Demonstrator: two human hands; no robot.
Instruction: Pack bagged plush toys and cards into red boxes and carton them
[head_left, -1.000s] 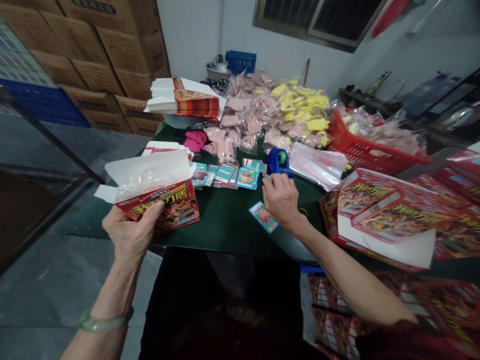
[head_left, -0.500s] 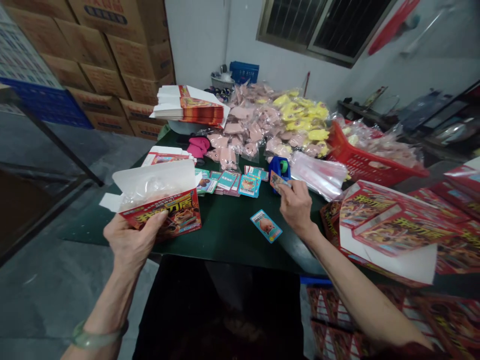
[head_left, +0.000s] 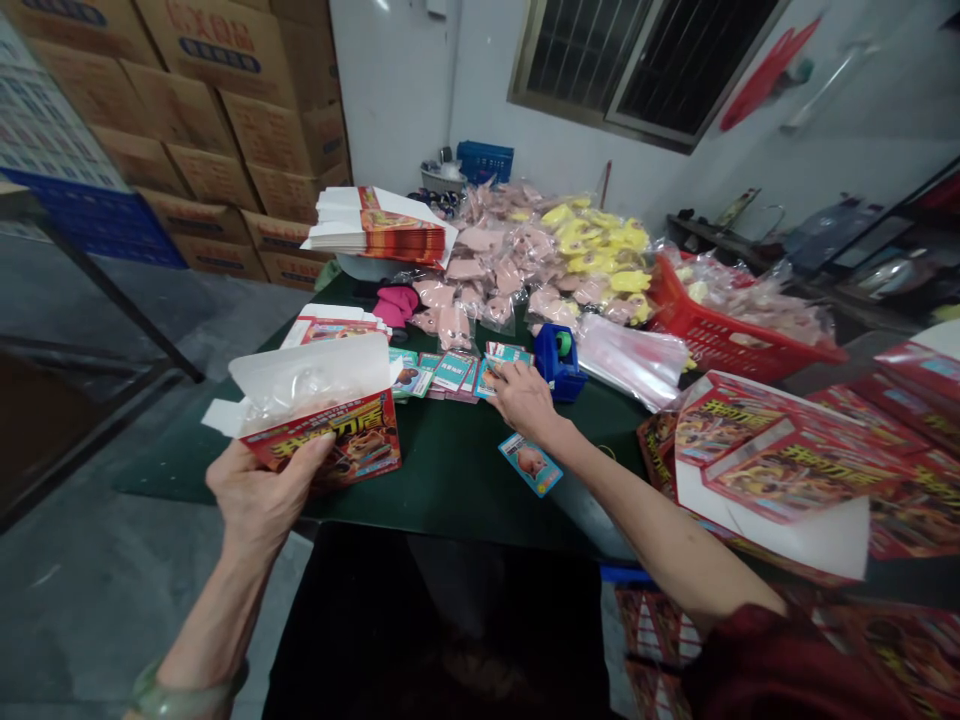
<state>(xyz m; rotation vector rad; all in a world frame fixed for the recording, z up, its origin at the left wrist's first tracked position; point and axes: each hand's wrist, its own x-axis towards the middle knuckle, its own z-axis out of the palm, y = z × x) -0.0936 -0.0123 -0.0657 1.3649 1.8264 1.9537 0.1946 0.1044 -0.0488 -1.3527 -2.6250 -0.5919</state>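
The right hand (head_left: 525,398) lies spread and palm-down, its fingertips touching the right end of a row of cards (head_left: 450,376) whose long axis runs leftward across the green table (head_left: 450,470). A blue tape dispenser (head_left: 557,364) stands just to its right, and a loose card (head_left: 530,464) lies just below it. The left hand (head_left: 259,490) curls around an open red box (head_left: 322,440), holding it up near the row's left end, with a clear bag (head_left: 307,375) inside.

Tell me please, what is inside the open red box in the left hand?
The open red box in the left hand holds clear plastic. What lies under the plastic, deeper in the box, cannot be seen.
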